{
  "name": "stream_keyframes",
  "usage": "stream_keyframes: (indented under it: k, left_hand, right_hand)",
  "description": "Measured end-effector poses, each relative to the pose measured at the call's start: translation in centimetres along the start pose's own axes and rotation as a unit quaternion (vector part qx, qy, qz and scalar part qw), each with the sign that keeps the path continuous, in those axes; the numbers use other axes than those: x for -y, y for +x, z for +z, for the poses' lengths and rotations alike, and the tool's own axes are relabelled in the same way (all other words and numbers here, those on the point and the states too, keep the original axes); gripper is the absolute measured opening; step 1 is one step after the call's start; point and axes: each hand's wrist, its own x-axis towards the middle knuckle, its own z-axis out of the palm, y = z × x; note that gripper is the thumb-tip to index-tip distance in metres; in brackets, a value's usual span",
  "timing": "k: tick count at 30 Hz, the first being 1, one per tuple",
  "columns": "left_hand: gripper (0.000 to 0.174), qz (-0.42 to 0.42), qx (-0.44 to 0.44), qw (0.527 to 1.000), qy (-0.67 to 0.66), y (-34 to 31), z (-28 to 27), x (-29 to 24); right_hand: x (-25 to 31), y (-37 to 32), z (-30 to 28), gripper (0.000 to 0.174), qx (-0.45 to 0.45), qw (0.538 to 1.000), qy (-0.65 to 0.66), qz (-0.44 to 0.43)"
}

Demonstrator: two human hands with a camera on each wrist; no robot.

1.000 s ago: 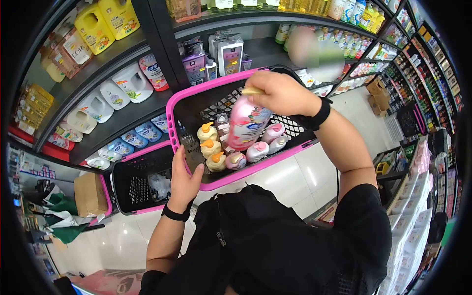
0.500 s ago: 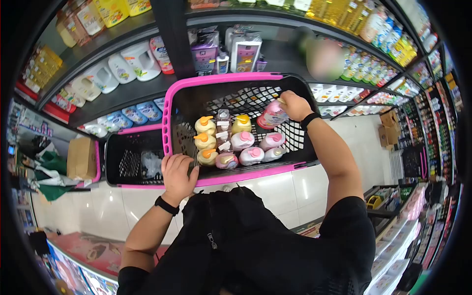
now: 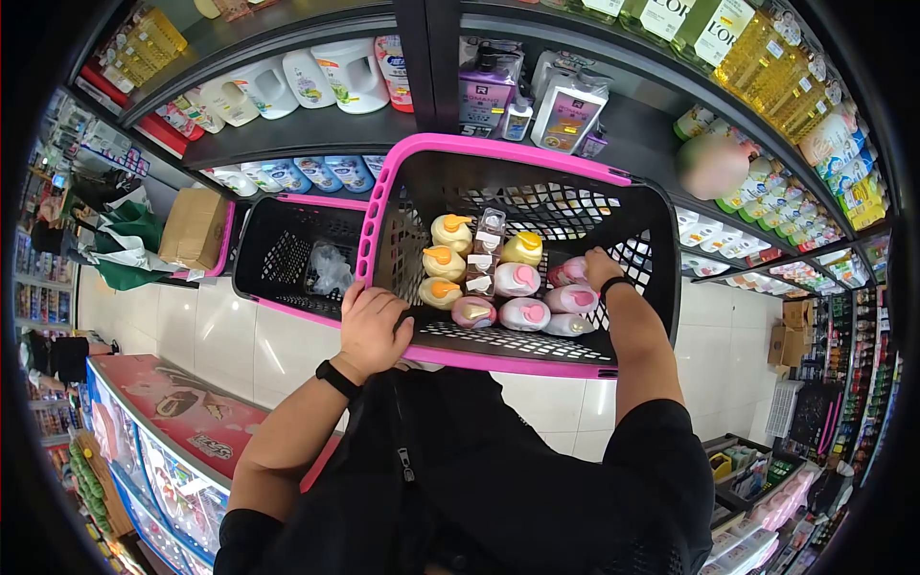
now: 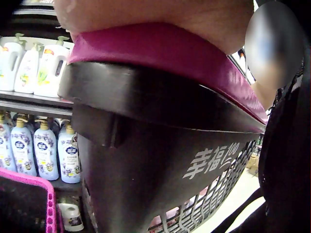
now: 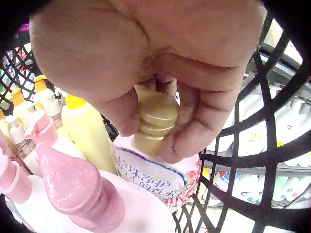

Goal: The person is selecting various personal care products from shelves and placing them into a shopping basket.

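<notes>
"Hands first: what have you got?"

"I've got my left hand (image 3: pixel 376 328) resting on the pink rim (image 3: pixel 513 149) of the basket (image 3: pixel 401 192), fingers relaxed, thumb apart. My right hand (image 5: pixel 146 53) is narrow, fingers and thumb closed round the gold cap (image 5: pixel 158 114) of the pink bottle (image 5: pixel 170 170), down inside the basket."

"Anything you can't make out?"

"The left wrist view cuts off my left fingers, so I can't see their tips there. From the head, my right hand covers the cap; I can't tell whether the bottle's base touches the basket floor."

"Edges and room?"

"Pink-pump bottles (image 3: pixel 518 280) crowd the bottle's near side, and the yellow-pump bottle (image 3: pixel 522 248) stands to its left. On the right, I see open room before the lattice wall (image 3: pixel 636 254)."
</notes>
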Motion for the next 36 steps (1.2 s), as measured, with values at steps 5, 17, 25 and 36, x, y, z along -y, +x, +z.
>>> stream_keyframes:
  k: [5, 17, 25, 36]
  left_hand:
    - [0.017, 0.003, -0.002, 1.000, 0.006, 0.2, 0.1, -0.3]
    - [0.015, 0.012, -0.009, 1.000, 0.008, -0.1, 0.4, -0.2]
    - [0.014, 0.034, -0.022, 0.999, -0.024, -0.3, 0.6, 0.4]
    - [0.013, 0.163, 0.024, 0.979, -0.119, -1.0, -0.1, 3.1]
  right_hand:
    - [0.2, 0.5, 0.6, 0.025, -0.032, 0.999, 0.024, 0.006]
    - [2.1, -1.1, -3.6, 0.046, -0.055, 0.998, 0.039, -0.007]
    - [14.0, -15.4, -16.9, 0.042, -0.309, 0.915, 0.166, -0.198]
    - [26.1, -23.7, -3.5, 0.040, -0.357, 0.926, 0.121, 0.037]
